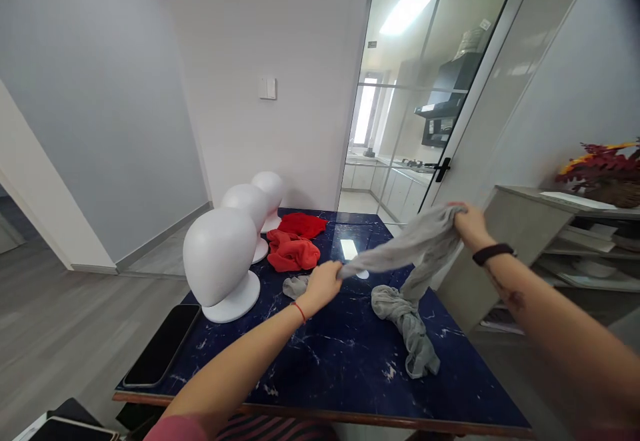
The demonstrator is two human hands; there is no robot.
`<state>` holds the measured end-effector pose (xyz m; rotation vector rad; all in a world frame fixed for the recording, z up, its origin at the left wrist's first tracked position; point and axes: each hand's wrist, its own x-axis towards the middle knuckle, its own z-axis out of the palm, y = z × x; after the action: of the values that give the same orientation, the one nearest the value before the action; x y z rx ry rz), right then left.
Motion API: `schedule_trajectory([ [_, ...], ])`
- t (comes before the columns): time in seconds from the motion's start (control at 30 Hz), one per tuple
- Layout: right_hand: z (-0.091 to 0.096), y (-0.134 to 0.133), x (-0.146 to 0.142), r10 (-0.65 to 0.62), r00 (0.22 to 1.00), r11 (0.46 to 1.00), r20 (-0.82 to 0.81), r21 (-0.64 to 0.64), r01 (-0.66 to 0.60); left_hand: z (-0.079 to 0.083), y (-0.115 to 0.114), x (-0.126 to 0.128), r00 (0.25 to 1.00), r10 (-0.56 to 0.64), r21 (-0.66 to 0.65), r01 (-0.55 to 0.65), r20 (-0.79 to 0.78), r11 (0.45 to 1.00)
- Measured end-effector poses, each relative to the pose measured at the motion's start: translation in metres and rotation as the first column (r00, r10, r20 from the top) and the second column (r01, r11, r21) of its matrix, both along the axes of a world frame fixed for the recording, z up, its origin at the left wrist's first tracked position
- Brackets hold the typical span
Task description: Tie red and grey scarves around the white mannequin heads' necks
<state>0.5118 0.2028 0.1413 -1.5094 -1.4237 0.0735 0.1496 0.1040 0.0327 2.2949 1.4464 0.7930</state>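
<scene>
My left hand [324,283] is closed on one end of a grey scarf [406,244], low over the dark blue marble table [345,361]. Higher and to the right, my right hand [467,221] grips the same scarf, so the cloth stretches between the two hands. The rest of the scarf hangs down and lies bunched on the table toward the right. A small grey end of cloth [295,286] rests just left of my left hand. Three white mannequin heads [223,257] stand in a row on the table's left side.
Two red cloths [294,249] lie crumpled beside the mannequin heads. A black phone [163,353] lies at the table's front left edge. A glass door [425,94] to a kitchen is behind the table. A shelf unit [565,241] with a flower basket stands at right.
</scene>
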Motion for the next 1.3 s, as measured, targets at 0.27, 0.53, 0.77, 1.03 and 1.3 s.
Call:
schedule_trajectory([
  [0.27,-0.132,-0.067,-0.062,0.210,0.949,0.906,0.237,-0.413,-0.097,-0.068,-0.019,-0.040,0.964,0.009,-0.030,-0.018,-0.265,0.999],
  [0.53,-0.179,-0.114,-0.245,0.712,0.671,0.674,0.207,-0.469,-0.570,-0.074,-0.036,-0.075,0.968,0.145,-0.124,-0.172,-0.206,0.977],
  [0.77,-0.216,-0.109,-0.276,0.614,0.729,0.766,0.302,-0.449,-0.460,-0.077,-0.115,-0.143,0.623,0.583,-0.057,-0.656,0.521,0.753],
  [1.03,-0.218,-0.108,-0.270,0.633,0.761,0.749,0.141,-0.360,-0.557,-0.061,-0.083,-0.223,0.505,0.663,-0.017,-0.789,0.552,0.614],
  [1.3,-0.223,-0.095,-0.263,0.541,0.818,0.816,-0.194,-0.115,-0.567,-0.074,-0.047,-0.235,0.448,0.674,-0.297,-0.655,0.588,0.695],
])
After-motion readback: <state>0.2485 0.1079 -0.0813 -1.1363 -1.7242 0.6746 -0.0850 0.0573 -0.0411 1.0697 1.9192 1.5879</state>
